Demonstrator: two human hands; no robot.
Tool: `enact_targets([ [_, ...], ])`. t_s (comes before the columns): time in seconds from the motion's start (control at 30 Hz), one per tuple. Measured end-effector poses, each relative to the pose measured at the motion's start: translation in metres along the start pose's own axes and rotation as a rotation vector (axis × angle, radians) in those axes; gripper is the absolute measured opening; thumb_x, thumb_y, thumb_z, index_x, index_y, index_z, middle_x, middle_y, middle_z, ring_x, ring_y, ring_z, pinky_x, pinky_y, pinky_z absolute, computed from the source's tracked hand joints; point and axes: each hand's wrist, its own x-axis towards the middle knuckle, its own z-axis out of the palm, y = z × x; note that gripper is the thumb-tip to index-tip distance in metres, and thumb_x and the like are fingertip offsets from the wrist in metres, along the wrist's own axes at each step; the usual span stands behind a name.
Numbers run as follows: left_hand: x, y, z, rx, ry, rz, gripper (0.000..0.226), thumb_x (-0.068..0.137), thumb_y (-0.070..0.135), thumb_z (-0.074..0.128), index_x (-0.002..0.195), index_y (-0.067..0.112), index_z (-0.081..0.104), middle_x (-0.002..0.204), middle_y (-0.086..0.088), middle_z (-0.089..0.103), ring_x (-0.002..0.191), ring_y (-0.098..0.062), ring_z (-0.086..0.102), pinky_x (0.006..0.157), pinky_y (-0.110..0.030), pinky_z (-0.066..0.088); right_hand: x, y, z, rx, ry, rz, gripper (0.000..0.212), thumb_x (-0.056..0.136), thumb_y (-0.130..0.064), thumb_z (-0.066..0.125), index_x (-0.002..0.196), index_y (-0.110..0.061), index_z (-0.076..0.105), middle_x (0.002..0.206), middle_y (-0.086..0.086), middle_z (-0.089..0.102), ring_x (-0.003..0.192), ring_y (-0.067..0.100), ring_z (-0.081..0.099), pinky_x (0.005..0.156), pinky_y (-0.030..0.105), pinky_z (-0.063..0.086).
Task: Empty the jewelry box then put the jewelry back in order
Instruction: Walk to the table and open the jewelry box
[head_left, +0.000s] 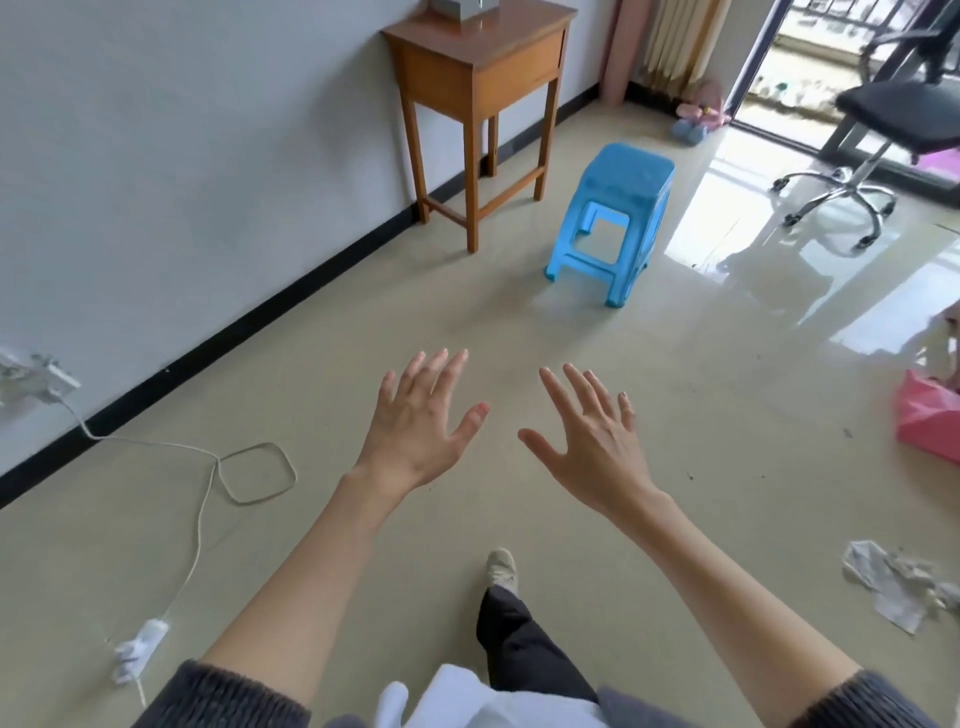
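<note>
Jewelry box: possibly the grey box (451, 7) cut off on the far wooden counter (480, 49); I cannot tell. Left hand (420, 427) and right hand (597, 444) hover above the floor (675, 415), fingers spread, released, holding nothing. No writing is readable.

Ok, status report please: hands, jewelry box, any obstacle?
Left hand and right hand open, empty, held out over floor. Jewelry box not identifiable; grey item on wooden table, cut off. Blue stool stands beside the table.
</note>
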Motion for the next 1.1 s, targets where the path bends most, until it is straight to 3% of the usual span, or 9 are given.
enact_targets([
  [0.57,0.34,-0.054,-0.027,0.004,-0.056,-0.041,0.068,0.089,0.061,0.019,0.147,0.03,0.001,0.156,0.002,0.008,0.144,-0.017,0.001,0.117,-0.047,0.005,0.351,0.05,-0.038,-0.047,0.012,-0.051,0.073,0.086,-0.066,0.033,0.147,-0.034,0.006,0.157,0.0,0.011,0.145,0.021,0.004,0.115,0.048,-0.002],
  [0.87,0.565,-0.097,-0.06,0.076,-0.013,0.061,0.07,0.087,0.063,0.013,0.146,0.03,-0.003,0.157,0.0,0.003,0.144,-0.02,-0.003,0.115,-0.047,0.0,0.566,0.086,-0.07,-0.088,0.082,0.001,0.071,0.086,-0.064,0.034,0.146,-0.034,0.011,0.156,0.001,0.015,0.145,0.022,0.006,0.117,0.049,-0.001],
  [1.1,0.7,-0.093,-0.07,0.071,-0.038,0.149,0.07,0.087,0.063,0.012,0.147,0.029,-0.001,0.157,0.0,0.004,0.144,-0.019,-0.002,0.115,-0.047,0.0,0.682,0.12,-0.093,-0.077,0.109,0.067,0.07,0.086,-0.065,0.03,0.146,-0.035,0.01,0.156,0.0,0.015,0.145,0.021,0.007,0.115,0.048,-0.003],
])
